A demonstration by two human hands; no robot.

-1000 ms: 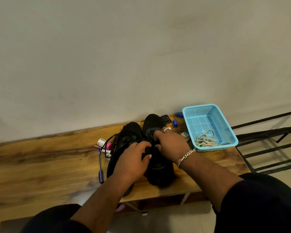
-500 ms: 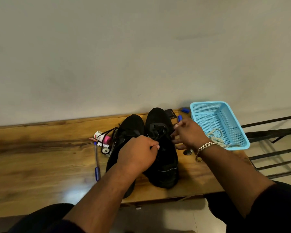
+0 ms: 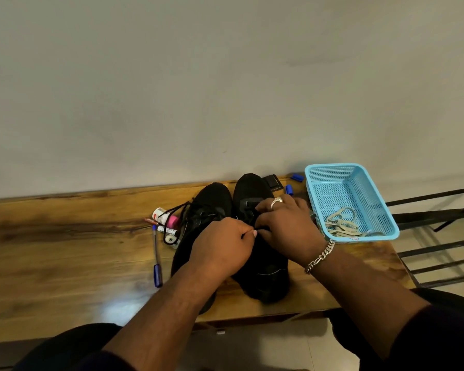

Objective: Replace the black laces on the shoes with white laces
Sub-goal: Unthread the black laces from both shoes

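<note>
Two black shoes stand side by side on the wooden table (image 3: pixel 65 253), toes away from me. The left shoe (image 3: pixel 212 202) has a loose black lace (image 3: pixel 176 212) looping off to its left. My left hand (image 3: pixel 223 247) and my right hand (image 3: pixel 284 223) meet over the lacing of the right shoe (image 3: pixel 265 274). Both pinch the black lace of that shoe; the lace itself is mostly hidden under the fingers. The white laces (image 3: pixel 342 223) lie bundled in the light blue basket (image 3: pixel 359 180) at the right.
Left of the shoes lie a blue pen (image 3: pixel 156 255), a small white and pink bottle (image 3: pixel 165 216) and a marker. Behind the shoes are a small black object (image 3: pixel 273 181) and two blue caps. A black metal rack (image 3: pixel 439 236) stands right of the table.
My right hand has come back from the right, near the basket, to the right shoe's lacing and meets my left hand there. My left hand has stayed on the shoe.
</note>
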